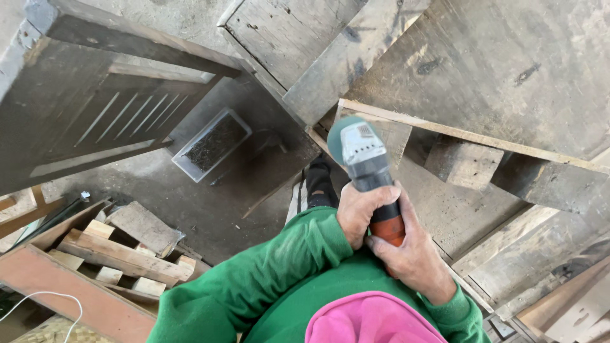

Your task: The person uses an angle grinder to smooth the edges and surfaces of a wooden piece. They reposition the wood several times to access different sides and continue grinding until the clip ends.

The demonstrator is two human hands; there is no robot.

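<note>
I hold an angle grinder upright in front of my chest, with a grey head, a dark body and an orange rear grip. Its greenish disc points away from me, close to the edge of a worn wooden board. My left hand wraps the grinder's body from the left, its green sleeve coming in from the lower left. My right hand clasps the orange rear grip from below and the right.
Rough grey planks and a thin pale batten fill the upper right. A tray of small dark nails lies on the concrete floor. Wood offcuts sit in a frame at lower left beside a white cable. Pink cloth is at bottom.
</note>
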